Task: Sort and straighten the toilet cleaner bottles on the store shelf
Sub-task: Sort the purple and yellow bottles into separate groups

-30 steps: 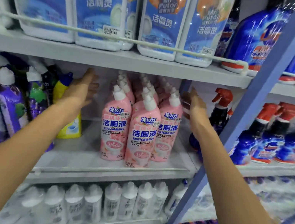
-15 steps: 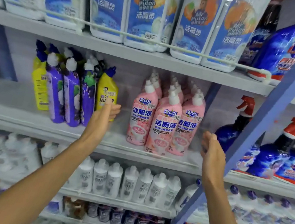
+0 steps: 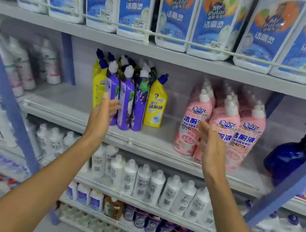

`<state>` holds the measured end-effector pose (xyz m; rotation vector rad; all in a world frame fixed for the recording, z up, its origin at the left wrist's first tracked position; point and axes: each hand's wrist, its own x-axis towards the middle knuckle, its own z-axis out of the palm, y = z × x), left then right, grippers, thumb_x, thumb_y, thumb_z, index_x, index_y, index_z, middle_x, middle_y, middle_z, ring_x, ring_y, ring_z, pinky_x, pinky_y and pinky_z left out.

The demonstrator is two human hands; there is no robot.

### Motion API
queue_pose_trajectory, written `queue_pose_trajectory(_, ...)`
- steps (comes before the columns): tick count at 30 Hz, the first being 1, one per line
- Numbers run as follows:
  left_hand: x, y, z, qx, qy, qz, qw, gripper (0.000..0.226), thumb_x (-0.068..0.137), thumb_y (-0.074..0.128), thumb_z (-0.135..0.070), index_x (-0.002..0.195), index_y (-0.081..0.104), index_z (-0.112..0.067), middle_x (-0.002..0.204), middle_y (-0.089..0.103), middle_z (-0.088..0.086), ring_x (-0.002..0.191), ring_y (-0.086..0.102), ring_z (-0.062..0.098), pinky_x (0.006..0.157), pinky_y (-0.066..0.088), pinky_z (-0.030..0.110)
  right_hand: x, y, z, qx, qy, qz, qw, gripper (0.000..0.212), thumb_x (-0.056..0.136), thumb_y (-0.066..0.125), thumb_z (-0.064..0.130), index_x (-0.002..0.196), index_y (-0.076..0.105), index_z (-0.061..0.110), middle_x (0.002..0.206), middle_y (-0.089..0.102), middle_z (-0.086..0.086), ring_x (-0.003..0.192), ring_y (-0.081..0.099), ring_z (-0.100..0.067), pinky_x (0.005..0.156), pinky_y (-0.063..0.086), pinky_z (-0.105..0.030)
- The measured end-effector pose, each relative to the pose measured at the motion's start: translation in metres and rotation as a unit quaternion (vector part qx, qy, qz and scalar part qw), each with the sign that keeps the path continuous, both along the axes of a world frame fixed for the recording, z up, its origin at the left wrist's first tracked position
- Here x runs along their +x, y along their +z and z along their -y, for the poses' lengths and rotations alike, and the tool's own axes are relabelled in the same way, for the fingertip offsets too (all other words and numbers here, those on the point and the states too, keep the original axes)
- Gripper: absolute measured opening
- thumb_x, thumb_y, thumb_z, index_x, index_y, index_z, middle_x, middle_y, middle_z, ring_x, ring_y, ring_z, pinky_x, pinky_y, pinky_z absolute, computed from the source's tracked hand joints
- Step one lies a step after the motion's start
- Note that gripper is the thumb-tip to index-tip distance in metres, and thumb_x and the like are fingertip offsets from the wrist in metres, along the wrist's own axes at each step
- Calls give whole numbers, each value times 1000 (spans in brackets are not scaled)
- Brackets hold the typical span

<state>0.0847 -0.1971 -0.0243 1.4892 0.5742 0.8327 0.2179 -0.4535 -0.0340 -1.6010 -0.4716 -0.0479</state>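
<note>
Left hand [image 3: 104, 111] is held open with fingers straight in front of the purple plastic toilet cleaner bottles with white caps [image 3: 125, 99]; nothing is gripped, and contact with them cannot be told. Right hand [image 3: 212, 146] is likewise open, fingers spread and relaxed, raised in front of the pink plastic toilet cleaner bottles with white caps [image 3: 225, 128]; nothing is held.

The purple bottles are bunched upright on the grey middle shelf [image 3: 68, 105], left of centre. A yellow bottle with a blue cap [image 3: 155, 106] is seen just beside them on the right, more yellow bottles [image 3: 97, 90] on the left. The pink bottles are grouped well apart to the right on the same shelf. A dark blue spray bottle with a red trigger [image 3: 291, 157] is seen further right. Large white jugs with blue labels [image 3: 174, 18] are lined on the shelf above, small white bottles [image 3: 143, 183] on the one below.
</note>
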Motion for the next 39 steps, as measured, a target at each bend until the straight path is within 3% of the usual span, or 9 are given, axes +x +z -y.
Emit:
queue_pose_trajectory(5,-9,7,-74,-8,39,27,999,66,104,25,-63,128,66,-17,124,69,1,115,63,13,108,43,37,5,26,-95,-4,14,-12,1000,41,108,32,53,120,66,34,129,70,4,115,65,-7,107,51,-45)
queue_pose_trajectory(8,-4,14,-115,2,40,21,999,71,100,27,-68,131,65,-17,127,68,3,121,62,18,112,42,42,8,35,-153,-59,-2,16,998,56,95,30,77,105,72,41,118,74,5,113,68,-18,103,52,-53)
queue_pose_trajectory(11,12,19,-144,27,28,-6,999,84,83,30,-83,128,66,-23,126,69,0,120,62,18,111,44,46,10,40,-194,-80,-10,40,996,65,97,28,68,109,69,19,108,72,2,109,67,-23,102,50,-49)
queue_pose_trajectory(13,28,23,-155,40,4,-11,999,69,87,33,-77,123,66,-27,123,69,-4,120,62,18,110,44,46,14,45,-214,-84,-23,52,995,59,105,28,57,110,65,12,98,68,1,105,65,-27,95,48,-42)
queue_pose_trajectory(18,63,34,-160,91,-36,-33,995,32,103,45,-53,105,61,-25,88,66,-14,81,62,-3,69,45,16,34,40,-253,-81,-54,34,995,36,110,36,38,114,62,14,107,66,-1,101,59,-20,86,36,-28)
queue_pose_trajectory(21,83,18,-162,105,-52,-23,993,32,93,68,-48,113,61,-25,99,70,-15,91,67,-3,75,49,17,42,26,-266,-93,-85,84,988,30,107,42,43,108,58,17,90,63,4,82,58,-10,77,39,-30)
queue_pose_trajectory(24,97,-1,-168,155,-25,-9,988,47,82,83,-38,120,58,-30,109,67,-24,98,62,-13,79,47,7,44,14,-273,-104,-92,107,985,38,106,46,49,117,56,14,97,65,2,90,63,-22,79,48,-36)
queue_pose_trajectory(36,101,2,-172,150,-44,11,988,50,81,85,-24,122,57,-23,107,65,-21,87,60,-19,69,47,3,51,12,-248,-117,-76,182,973,33,107,51,41,124,59,14,97,51,21,92,46,-3,81,40,-27)
queue_pose_trajectory(39,98,3,-172,148,-56,16,987,52,80,85,-25,125,58,-21,110,66,-19,89,60,-19,68,47,3,49,9,-245,-115,-90,183,972,36,106,52,42,131,57,16,99,51,20,97,51,-10,81,40,-27)
